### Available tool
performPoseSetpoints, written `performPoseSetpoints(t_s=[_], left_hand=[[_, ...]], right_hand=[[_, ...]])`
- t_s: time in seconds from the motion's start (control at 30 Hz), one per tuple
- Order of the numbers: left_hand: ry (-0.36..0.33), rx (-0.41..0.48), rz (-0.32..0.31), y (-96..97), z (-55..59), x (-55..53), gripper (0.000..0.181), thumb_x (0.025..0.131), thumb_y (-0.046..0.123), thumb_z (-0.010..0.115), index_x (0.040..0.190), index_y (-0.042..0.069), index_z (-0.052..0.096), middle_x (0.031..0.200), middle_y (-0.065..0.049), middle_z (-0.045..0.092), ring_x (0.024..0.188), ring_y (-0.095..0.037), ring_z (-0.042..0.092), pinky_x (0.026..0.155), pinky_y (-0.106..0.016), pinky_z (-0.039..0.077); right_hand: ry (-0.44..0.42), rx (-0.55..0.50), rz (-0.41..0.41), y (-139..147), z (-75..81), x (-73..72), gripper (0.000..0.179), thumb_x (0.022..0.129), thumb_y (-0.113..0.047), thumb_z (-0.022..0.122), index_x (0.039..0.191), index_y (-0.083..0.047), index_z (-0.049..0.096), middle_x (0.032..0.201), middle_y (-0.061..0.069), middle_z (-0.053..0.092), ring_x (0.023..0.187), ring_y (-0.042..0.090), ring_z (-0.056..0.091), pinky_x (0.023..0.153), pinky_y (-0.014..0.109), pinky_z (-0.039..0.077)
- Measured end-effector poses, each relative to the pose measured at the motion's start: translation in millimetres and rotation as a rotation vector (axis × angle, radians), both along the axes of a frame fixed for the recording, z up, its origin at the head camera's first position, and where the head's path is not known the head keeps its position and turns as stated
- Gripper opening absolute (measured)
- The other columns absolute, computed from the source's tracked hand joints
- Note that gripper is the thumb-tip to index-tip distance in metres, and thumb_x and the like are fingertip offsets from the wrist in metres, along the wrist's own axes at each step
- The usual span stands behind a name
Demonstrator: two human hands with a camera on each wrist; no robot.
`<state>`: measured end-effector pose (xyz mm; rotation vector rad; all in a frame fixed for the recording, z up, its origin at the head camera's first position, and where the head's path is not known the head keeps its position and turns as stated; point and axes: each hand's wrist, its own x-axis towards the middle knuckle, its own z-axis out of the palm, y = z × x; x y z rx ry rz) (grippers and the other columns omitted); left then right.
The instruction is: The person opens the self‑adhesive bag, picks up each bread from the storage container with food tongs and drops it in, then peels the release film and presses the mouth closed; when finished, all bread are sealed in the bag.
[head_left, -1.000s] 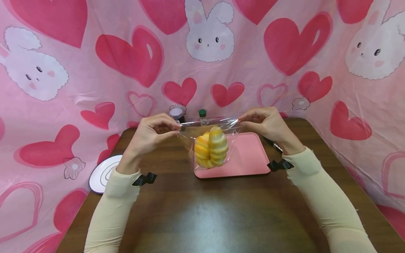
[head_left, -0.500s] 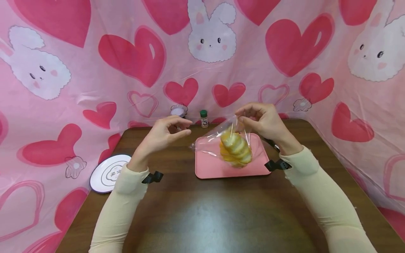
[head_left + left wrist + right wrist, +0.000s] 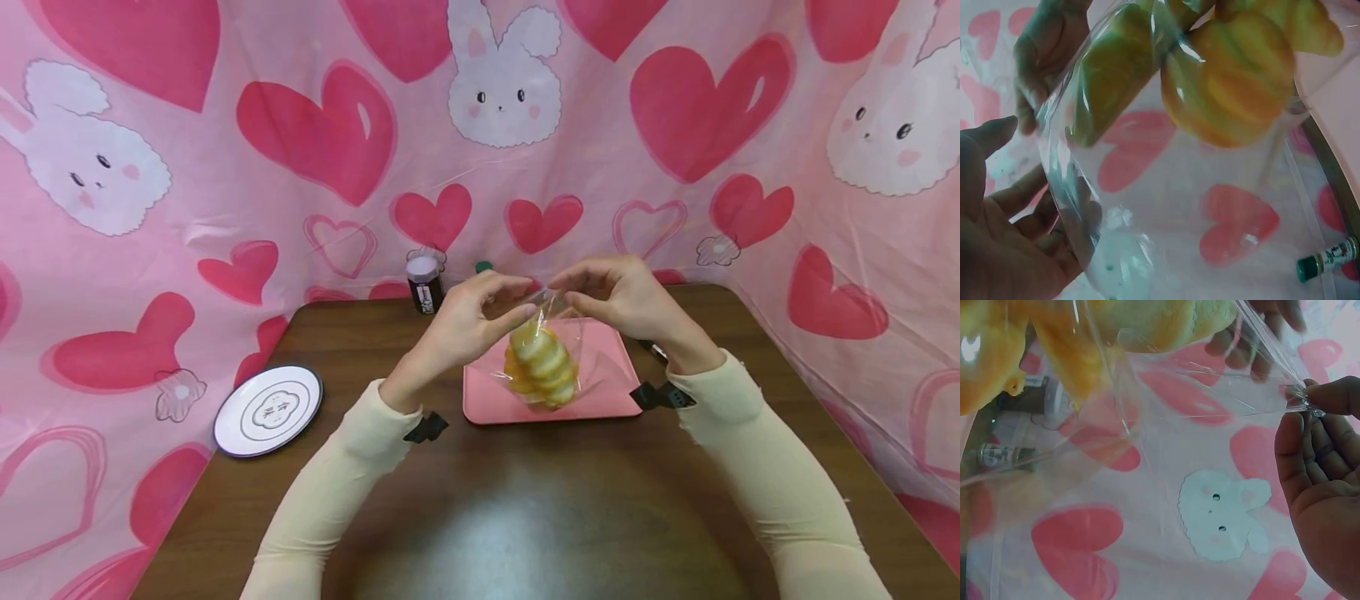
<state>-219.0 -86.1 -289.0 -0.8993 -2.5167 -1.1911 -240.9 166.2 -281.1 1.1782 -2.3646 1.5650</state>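
Note:
A clear plastic bag (image 3: 1210, 394) with yellow-brown bread rolls (image 3: 546, 371) inside hangs over the pink tray (image 3: 611, 390). My right hand (image 3: 618, 292) pinches the bag's gathered top corner between thumb and fingers, plainest in the right wrist view. Close by on the other side is my left hand (image 3: 472, 321), its thumb and fingers spread apart at the bag's upper edge. In the left wrist view, some fingertips of the left hand (image 3: 1016, 231) show through the plastic while the thumb stays off it. The rolls (image 3: 1232, 81) bunch together at the bag's bottom.
A white plate (image 3: 236, 421) with dark lettering lies at the table's left edge. Toward the back stand a dark jar (image 3: 426, 292) with a pale lid and a green-capped bottle (image 3: 483, 267), mostly behind the left hand. A black object (image 3: 657, 352) lies right of the tray.
My left hand let go of the bag's left edge, then moved right to the bag's top beside the right hand. The bag swung right, then back slightly left; the right hand kept its pinch.

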Motion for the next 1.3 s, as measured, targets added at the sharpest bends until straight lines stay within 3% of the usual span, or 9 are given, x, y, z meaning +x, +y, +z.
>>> performPoseSetpoints(t_s=[0.13, 0.27, 0.6, 0.77, 0.93, 1.17, 1.3], left_hand=[[-0.001, -0.029, 0.039, 9.9, 1.3, 1.5, 0.029, 0.090, 0.040, 0.073, 0.112, 0.022, 0.074, 0.099, 0.009, 0.068, 0.089, -0.008, 0.061, 0.078, -0.027, 0.053], [-0.022, -0.042, 0.057, 12.3, -0.8, 1.1, 0.020, 0.088, 0.038, 0.076, 0.098, 0.020, 0.076, 0.087, 0.007, 0.066, 0.080, -0.010, 0.058, 0.071, -0.026, 0.052], [-0.086, -0.006, 0.028, -10.3, -8.2, -4.2, 0.016, 0.083, 0.034, 0.082, 0.088, 0.021, 0.075, 0.078, 0.004, 0.066, 0.071, -0.010, 0.062, 0.066, -0.026, 0.053], [-0.074, -0.041, 0.000, -32.2, -12.4, -5.8, 0.016, 0.081, 0.033, 0.083, 0.090, 0.024, 0.075, 0.080, 0.007, 0.067, 0.068, -0.011, 0.060, 0.063, -0.027, 0.052], [-0.076, -0.060, -0.019, -50.9, -19.5, -8.3, 0.017, 0.080, 0.029, 0.085, 0.092, 0.022, 0.075, 0.081, 0.007, 0.069, 0.070, -0.011, 0.061, 0.065, -0.027, 0.053], [-0.089, -0.063, -0.084, -66.8, -31.0, -9.9, 0.024, 0.078, 0.018, 0.086, 0.099, 0.015, 0.076, 0.088, 0.001, 0.070, 0.079, -0.015, 0.063, 0.073, -0.036, 0.058], [-0.112, -0.063, -0.105, -74.3, -35.7, -8.7, 0.029, 0.076, 0.014, 0.087, 0.103, 0.012, 0.076, 0.094, -0.001, 0.071, 0.081, -0.014, 0.063, 0.073, -0.033, 0.060]], right_hand=[[0.018, 0.025, 0.059, -5, 1.2, 3.4, 0.023, 0.091, 0.000, 0.069, 0.114, -0.001, 0.072, 0.099, 0.015, 0.075, 0.084, 0.017, 0.075, 0.075, 0.034, 0.062], [0.054, 0.045, 0.063, -8, 3.5, 7.3, 0.022, 0.090, 0.000, 0.069, 0.112, -0.003, 0.072, 0.099, 0.012, 0.076, 0.084, 0.013, 0.074, 0.075, 0.034, 0.062], [0.095, 0.086, -0.063, -6, 5.1, 10.2, 0.023, 0.090, -0.003, 0.070, 0.112, -0.006, 0.073, 0.099, 0.010, 0.076, 0.083, 0.022, 0.074, 0.073, 0.024, 0.060], [0.136, 0.057, -0.101, -4, 7.1, 10.6, 0.023, 0.089, -0.003, 0.071, 0.112, -0.006, 0.074, 0.097, 0.009, 0.076, 0.082, 0.013, 0.071, 0.074, 0.021, 0.059], [0.153, 0.023, -0.128, -2, 9.4, 12.4, 0.021, 0.089, -0.003, 0.072, 0.109, -0.008, 0.075, 0.095, 0.007, 0.075, 0.077, 0.009, 0.069, 0.063, 0.021, 0.056], [0.111, -0.020, -0.154, 0, 11.5, 15.3, 0.021, 0.088, -0.004, 0.073, 0.108, -0.009, 0.076, 0.097, -0.005, 0.075, 0.072, 0.013, 0.063, 0.055, 0.021, 0.050], [0.068, -0.055, -0.146, 2, 12.3, 16.3, 0.020, 0.088, -0.003, 0.073, 0.108, -0.007, 0.075, 0.097, -0.007, 0.075, 0.071, 0.011, 0.062, 0.052, 0.021, 0.049]])
